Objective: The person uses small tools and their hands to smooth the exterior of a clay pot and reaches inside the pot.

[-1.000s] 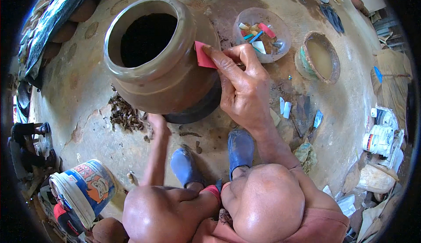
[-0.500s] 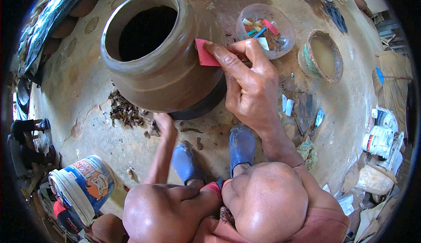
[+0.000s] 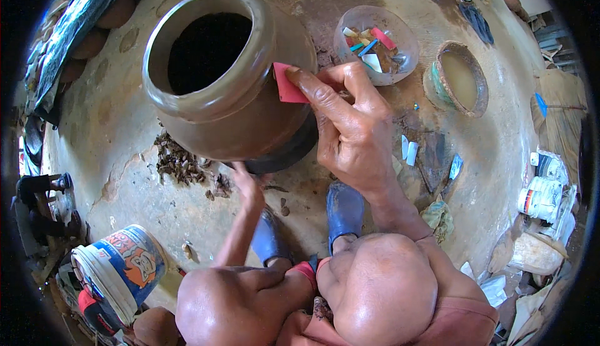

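A large brown clay pot (image 3: 231, 127) with a glossy wide rim and dark interior stands on a black round base (image 3: 284, 152). My right hand (image 3: 356, 133) pinches a red flat square piece (image 3: 289, 88), pressed against the pot's right side just below the rim. My left hand (image 3: 247, 183) is low at the front of the base, fingers loosely extended and apart, at or near its edge; whether they touch it is unclear.
Behind my right hand are a plastic bowl of scraps (image 3: 390, 58) and a container of murky water (image 3: 459, 80). Clay scraps (image 3: 178, 161) lie left. A white bucket (image 3: 119, 265), stacked pots (image 3: 112, 5) and tubs (image 3: 540, 199) line the edges. A person's legs (image 3: 37, 190) show far left.
My left hand has moved right along the base, its fingers now more extended. My right hand with the red piece has shifted slightly against the pot, whose sheen and rim position differ a little.
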`<action>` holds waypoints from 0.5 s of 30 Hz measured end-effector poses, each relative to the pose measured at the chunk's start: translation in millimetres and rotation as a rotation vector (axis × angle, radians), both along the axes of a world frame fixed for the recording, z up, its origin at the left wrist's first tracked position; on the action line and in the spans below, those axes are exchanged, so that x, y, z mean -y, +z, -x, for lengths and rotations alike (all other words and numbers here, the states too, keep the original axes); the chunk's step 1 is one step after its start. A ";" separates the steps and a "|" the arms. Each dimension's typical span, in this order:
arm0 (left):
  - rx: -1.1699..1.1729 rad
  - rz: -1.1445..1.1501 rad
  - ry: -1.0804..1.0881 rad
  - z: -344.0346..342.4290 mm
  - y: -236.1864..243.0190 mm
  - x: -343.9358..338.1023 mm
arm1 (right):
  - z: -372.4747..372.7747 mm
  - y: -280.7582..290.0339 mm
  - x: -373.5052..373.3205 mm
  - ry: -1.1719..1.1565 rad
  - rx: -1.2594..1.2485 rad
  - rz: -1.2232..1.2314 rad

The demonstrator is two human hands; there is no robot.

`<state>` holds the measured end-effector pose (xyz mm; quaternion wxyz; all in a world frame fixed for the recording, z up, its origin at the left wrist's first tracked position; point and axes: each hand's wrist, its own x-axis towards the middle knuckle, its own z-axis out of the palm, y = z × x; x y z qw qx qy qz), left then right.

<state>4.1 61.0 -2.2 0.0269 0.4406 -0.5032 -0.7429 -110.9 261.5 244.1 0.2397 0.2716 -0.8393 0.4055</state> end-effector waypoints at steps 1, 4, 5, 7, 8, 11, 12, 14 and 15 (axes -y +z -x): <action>0.036 -0.251 -0.167 -13.7 19.0 -32.0 | 2.1 -4.6 -9.1 -0.018 0.008 -0.022; 0.250 -0.351 -0.511 -31.5 46.1 -56.5 | -2.2 -6.8 -13.8 -0.003 0.038 -0.007; 0.187 -0.286 -0.380 -27.3 48.8 -39.0 | -2.6 -3.0 -12.2 0.003 0.038 0.013; -0.011 -0.254 -0.102 -1.9 42.4 20.6 | -5.5 -1.2 -7.2 0.029 0.047 0.026; -0.145 -0.284 0.049 12.9 37.4 44.6 | -7.3 -0.7 -5.3 0.038 0.051 0.027; -0.136 0.122 0.050 8.5 -16.1 77.5 | -14.1 4.1 3.5 0.048 0.055 0.049; -0.140 0.267 0.057 9.8 -24.2 89.3 | -14.8 7.1 8.5 0.057 0.056 0.067; -0.085 0.090 0.170 13.4 -17.9 25.9 | -13.7 -12.9 -6.6 0.024 0.049 0.051; 0.049 -0.135 0.174 12.1 15.2 -33.1 | -12.3 -21.5 -21.3 -0.009 0.047 0.030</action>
